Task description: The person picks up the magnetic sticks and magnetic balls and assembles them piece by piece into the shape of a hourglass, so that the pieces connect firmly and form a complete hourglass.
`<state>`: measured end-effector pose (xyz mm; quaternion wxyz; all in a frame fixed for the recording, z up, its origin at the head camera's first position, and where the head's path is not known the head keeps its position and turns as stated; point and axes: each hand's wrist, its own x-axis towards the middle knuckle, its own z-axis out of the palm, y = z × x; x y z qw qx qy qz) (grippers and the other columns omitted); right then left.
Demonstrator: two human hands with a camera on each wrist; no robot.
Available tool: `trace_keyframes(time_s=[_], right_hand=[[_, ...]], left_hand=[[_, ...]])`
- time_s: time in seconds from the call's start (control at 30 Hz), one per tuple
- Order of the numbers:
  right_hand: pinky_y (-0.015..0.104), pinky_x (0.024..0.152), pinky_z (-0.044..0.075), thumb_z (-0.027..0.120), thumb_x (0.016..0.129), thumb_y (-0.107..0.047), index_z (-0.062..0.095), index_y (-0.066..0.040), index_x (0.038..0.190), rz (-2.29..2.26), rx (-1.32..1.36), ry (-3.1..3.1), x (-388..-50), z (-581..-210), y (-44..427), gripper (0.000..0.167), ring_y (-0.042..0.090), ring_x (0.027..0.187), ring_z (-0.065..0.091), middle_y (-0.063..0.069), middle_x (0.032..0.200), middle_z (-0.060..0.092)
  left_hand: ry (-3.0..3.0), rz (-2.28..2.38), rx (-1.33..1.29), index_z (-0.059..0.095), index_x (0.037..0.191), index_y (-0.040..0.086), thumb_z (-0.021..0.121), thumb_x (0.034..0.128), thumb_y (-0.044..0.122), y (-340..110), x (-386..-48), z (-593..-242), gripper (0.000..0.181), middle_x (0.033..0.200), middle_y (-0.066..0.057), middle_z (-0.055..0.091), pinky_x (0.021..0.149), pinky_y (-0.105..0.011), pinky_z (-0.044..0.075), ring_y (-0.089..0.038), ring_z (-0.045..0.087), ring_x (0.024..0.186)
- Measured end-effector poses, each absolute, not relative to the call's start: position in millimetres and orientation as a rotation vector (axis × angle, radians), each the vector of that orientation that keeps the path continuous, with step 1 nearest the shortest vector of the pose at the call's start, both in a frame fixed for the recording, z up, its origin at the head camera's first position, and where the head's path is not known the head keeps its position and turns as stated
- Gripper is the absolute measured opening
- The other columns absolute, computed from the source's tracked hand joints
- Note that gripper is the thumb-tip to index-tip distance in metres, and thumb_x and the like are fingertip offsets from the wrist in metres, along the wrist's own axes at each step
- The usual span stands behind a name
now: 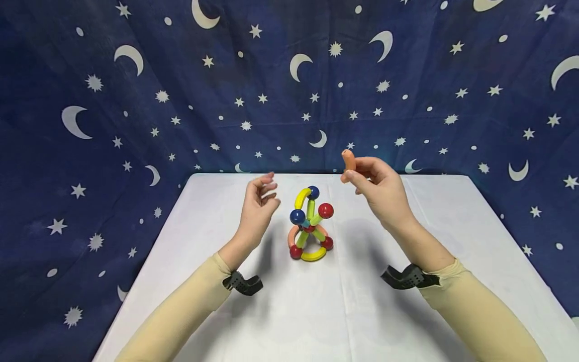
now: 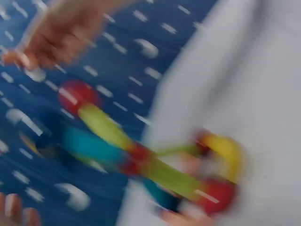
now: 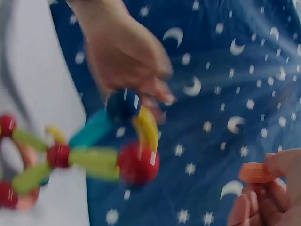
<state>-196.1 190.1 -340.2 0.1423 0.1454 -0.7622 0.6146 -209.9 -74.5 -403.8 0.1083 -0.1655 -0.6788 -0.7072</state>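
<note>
On the white table stands a small structure of coloured rods and balls (image 1: 309, 229), with red and blue balls joined by green, yellow, teal and orange rods. My right hand (image 1: 384, 193) pinches a curved orange rod (image 1: 349, 160) between thumb and fingers, raised to the right of the structure and apart from it. In the right wrist view the same orange rod (image 3: 256, 173) sits at the fingertips. To the left of the structure my left hand (image 1: 257, 211) hovers with loosely bent fingers, touching nothing. The left wrist view is blurred.
A white cloth covers the table (image 1: 289, 311). Behind it and along the sides hangs a dark blue curtain (image 1: 271, 130) with moons and stars. Each wrist wears a black strap mount (image 1: 244, 284).
</note>
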Motion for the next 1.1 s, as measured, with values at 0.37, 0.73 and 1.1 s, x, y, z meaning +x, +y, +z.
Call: trace_keyframes(time_s=[0.37, 0.73, 1.1], right_hand=[[0.031, 0.068, 0.048, 0.070, 0.098, -0.036, 0.061, -0.007, 0.124, 1.784, 0.264, -2.617, -210, -374, 203, 0.040, 0.026, 0.094, 0.059, 0.011, 0.102, 0.071], [0.031, 0.068, 0.049, 0.071, 0.098, -0.033, 0.061, -0.007, 0.125, 1.806, 0.269, -2.656, -211, -381, 198, 0.038, 0.027, 0.093, 0.061, 0.012, 0.100, 0.071], [0.038, 0.067, 0.043, 0.069, 0.098, -0.036, 0.061, -0.012, 0.129, 1.517, 0.348, -2.723, -217, -366, 187, 0.040, 0.027, 0.081, 0.057, 0.006, 0.086, 0.068]], left_hand=[[-2.407, -2.269, -0.599, 0.045, 0.139, 0.014, 0.079, 0.0924, 0.019, -56, -211, -473, 0.058, 0.135, -0.006, 0.057, 0.113, -0.054, 0.035, -0.025, 0.053, 0.131], [-2.528, -2.071, -0.575, 0.046, 0.137, 0.003, 0.076, 0.0936, 0.018, -31, -208, -450, 0.055, 0.109, -0.009, 0.062, 0.089, -0.037, 0.048, -0.020, 0.061, 0.094], [-2.585, -2.132, -0.630, 0.051, 0.128, 0.003, 0.074, 0.0927, 0.017, -32, -211, -437, 0.044, 0.105, -0.009, 0.062, 0.089, -0.036, 0.047, -0.021, 0.059, 0.093]])
